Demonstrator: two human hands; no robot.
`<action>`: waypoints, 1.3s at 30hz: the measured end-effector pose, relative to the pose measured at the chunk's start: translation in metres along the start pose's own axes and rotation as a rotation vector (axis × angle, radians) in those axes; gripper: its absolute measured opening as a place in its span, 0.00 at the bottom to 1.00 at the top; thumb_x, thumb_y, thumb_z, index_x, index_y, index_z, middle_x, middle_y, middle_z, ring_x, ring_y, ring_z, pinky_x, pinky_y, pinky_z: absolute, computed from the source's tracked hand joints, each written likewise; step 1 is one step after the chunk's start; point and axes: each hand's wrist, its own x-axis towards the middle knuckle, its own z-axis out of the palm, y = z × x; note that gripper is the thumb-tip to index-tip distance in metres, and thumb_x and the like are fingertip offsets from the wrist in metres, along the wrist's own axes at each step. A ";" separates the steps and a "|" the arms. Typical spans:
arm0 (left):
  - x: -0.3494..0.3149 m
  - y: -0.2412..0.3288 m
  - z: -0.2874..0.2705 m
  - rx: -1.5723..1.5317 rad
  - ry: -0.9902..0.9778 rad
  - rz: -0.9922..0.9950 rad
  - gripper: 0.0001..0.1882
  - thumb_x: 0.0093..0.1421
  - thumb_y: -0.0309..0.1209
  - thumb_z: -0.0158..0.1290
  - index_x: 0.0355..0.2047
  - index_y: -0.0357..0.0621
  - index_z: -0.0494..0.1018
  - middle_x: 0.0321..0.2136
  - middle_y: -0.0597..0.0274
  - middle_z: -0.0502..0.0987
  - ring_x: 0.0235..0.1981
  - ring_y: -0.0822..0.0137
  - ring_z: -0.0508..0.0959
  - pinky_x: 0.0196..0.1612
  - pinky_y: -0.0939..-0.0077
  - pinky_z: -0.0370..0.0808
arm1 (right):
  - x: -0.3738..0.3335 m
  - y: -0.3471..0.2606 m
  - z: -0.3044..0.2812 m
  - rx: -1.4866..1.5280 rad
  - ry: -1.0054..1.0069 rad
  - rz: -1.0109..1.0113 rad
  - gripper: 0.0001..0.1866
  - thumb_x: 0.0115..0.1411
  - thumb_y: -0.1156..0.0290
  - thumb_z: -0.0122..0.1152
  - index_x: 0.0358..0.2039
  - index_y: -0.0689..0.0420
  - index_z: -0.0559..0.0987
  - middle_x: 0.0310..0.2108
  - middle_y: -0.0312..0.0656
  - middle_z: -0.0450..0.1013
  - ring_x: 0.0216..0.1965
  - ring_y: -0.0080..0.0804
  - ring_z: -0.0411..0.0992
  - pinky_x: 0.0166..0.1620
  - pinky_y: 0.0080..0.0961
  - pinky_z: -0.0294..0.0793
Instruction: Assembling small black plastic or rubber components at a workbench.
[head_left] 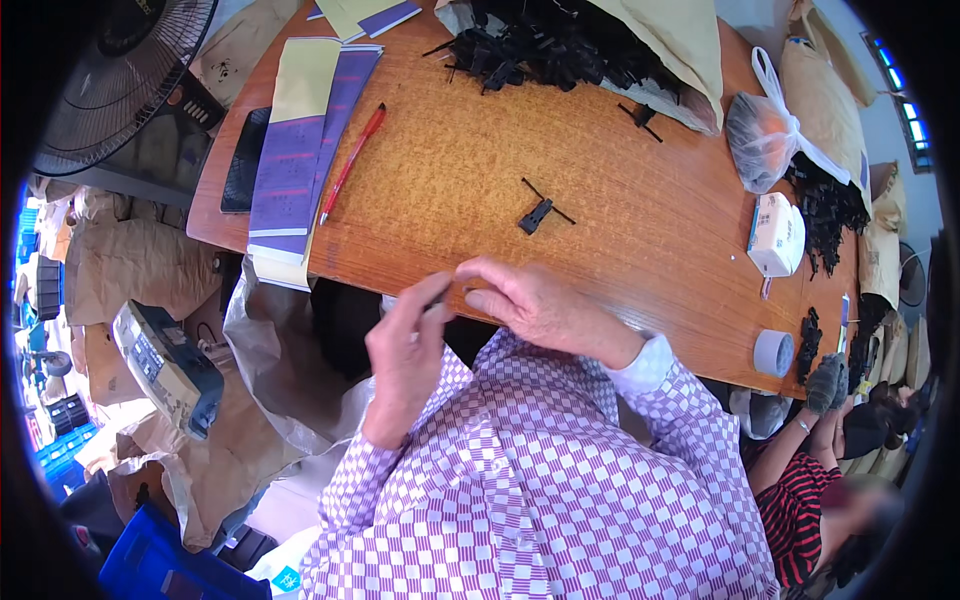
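Note:
My left hand (405,350) is raised just off the near table edge, its fingers bent together and slightly blurred. Close beside it, my right hand (535,308) has its fingers curled toward the thumb over the edge. Anything pinched in either hand is too small or hidden to make out. Beyond my hands, a single black plastic part (536,215) with two thin prongs lies on the wooden table (440,165). Farther back, a heap of similar black parts (540,50) spills from a paper sack (690,50); one loose part (641,120) lies by its mouth.
At left lie purple-and-yellow printed sheets (290,170), a red pen (353,160) and a dark phone (246,160). To the right are a knotted plastic bag (762,135), a white box (775,235), a tape roll (773,352) and more black parts (825,215). A co-worker (800,510) sits at lower right.

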 end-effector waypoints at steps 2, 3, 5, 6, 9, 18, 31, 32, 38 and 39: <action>-0.010 -0.023 -0.031 0.154 0.186 -0.026 0.16 0.60 0.18 0.45 0.49 0.38 0.70 0.35 0.62 0.77 0.31 0.76 0.77 0.35 0.84 0.73 | 0.007 -0.015 -0.025 -0.499 -0.097 0.059 0.15 0.63 0.67 0.52 0.49 0.57 0.68 0.25 0.44 0.74 0.26 0.38 0.75 0.27 0.30 0.72; -0.012 -0.028 -0.045 0.169 0.208 -0.105 0.16 0.61 0.20 0.45 0.49 0.39 0.70 0.36 0.60 0.77 0.32 0.71 0.78 0.36 0.81 0.73 | 0.014 -0.018 -0.037 -0.693 -0.175 0.238 0.14 0.61 0.66 0.54 0.46 0.56 0.69 0.23 0.44 0.73 0.23 0.39 0.74 0.25 0.31 0.72; -0.017 -0.040 -0.069 0.384 0.190 -0.137 0.16 0.60 0.22 0.47 0.49 0.41 0.70 0.36 0.56 0.78 0.33 0.61 0.79 0.38 0.75 0.73 | 0.012 0.007 -0.052 -0.864 -0.045 0.106 0.13 0.60 0.66 0.55 0.44 0.55 0.70 0.23 0.44 0.73 0.23 0.39 0.74 0.23 0.31 0.71; -0.019 -0.046 -0.081 0.585 0.154 -0.094 0.17 0.59 0.23 0.48 0.50 0.42 0.70 0.37 0.54 0.78 0.34 0.55 0.79 0.40 0.72 0.73 | 0.011 0.020 -0.056 -1.028 0.082 -0.034 0.12 0.59 0.66 0.55 0.42 0.55 0.70 0.22 0.45 0.72 0.22 0.39 0.73 0.22 0.31 0.70; -0.016 -0.056 -0.089 0.779 0.213 0.027 0.19 0.57 0.24 0.51 0.50 0.43 0.69 0.42 0.52 0.74 0.40 0.49 0.75 0.43 0.67 0.72 | 0.019 0.043 -0.060 -1.120 0.037 -0.086 0.12 0.57 0.67 0.58 0.40 0.55 0.71 0.24 0.46 0.73 0.23 0.43 0.73 0.23 0.33 0.70; 0.028 0.013 0.013 -0.112 -0.299 -0.077 0.44 0.49 0.17 0.59 0.64 0.44 0.49 0.51 0.51 0.67 0.37 0.70 0.77 0.34 0.82 0.74 | 0.020 0.030 -0.024 0.406 0.051 0.240 0.07 0.63 0.70 0.55 0.37 0.61 0.75 0.29 0.25 0.68 0.32 0.12 0.62 0.34 0.13 0.65; 0.035 -0.006 0.034 -0.660 -0.227 -0.205 0.20 0.58 0.17 0.53 0.51 0.40 0.68 0.33 0.68 0.72 0.32 0.80 0.72 0.35 0.88 0.72 | 0.000 0.010 -0.006 0.584 0.067 0.308 0.11 0.67 0.65 0.47 0.42 0.59 0.72 0.28 0.26 0.65 0.28 0.11 0.60 0.30 0.10 0.61; 0.035 -0.005 0.033 -0.663 -0.208 -0.212 0.18 0.58 0.17 0.52 0.50 0.40 0.69 0.32 0.69 0.71 0.32 0.81 0.71 0.35 0.88 0.71 | 0.001 0.003 -0.005 0.600 0.091 0.311 0.13 0.68 0.64 0.46 0.45 0.59 0.71 0.28 0.27 0.65 0.28 0.11 0.60 0.30 0.09 0.60; 0.037 -0.010 0.036 -0.598 -0.144 -0.119 0.18 0.58 0.16 0.51 0.49 0.39 0.70 0.34 0.68 0.73 0.33 0.80 0.72 0.35 0.89 0.72 | 0.004 0.006 -0.001 0.357 0.102 0.229 0.18 0.69 0.62 0.43 0.52 0.60 0.67 0.28 0.28 0.65 0.27 0.12 0.61 0.29 0.11 0.61; 0.037 -0.010 0.037 -0.600 -0.146 -0.120 0.18 0.58 0.16 0.51 0.49 0.39 0.70 0.34 0.68 0.73 0.33 0.80 0.72 0.35 0.89 0.72 | 0.004 0.008 0.001 0.292 0.115 0.190 0.18 0.68 0.63 0.43 0.52 0.61 0.66 0.29 0.29 0.66 0.28 0.13 0.61 0.30 0.11 0.62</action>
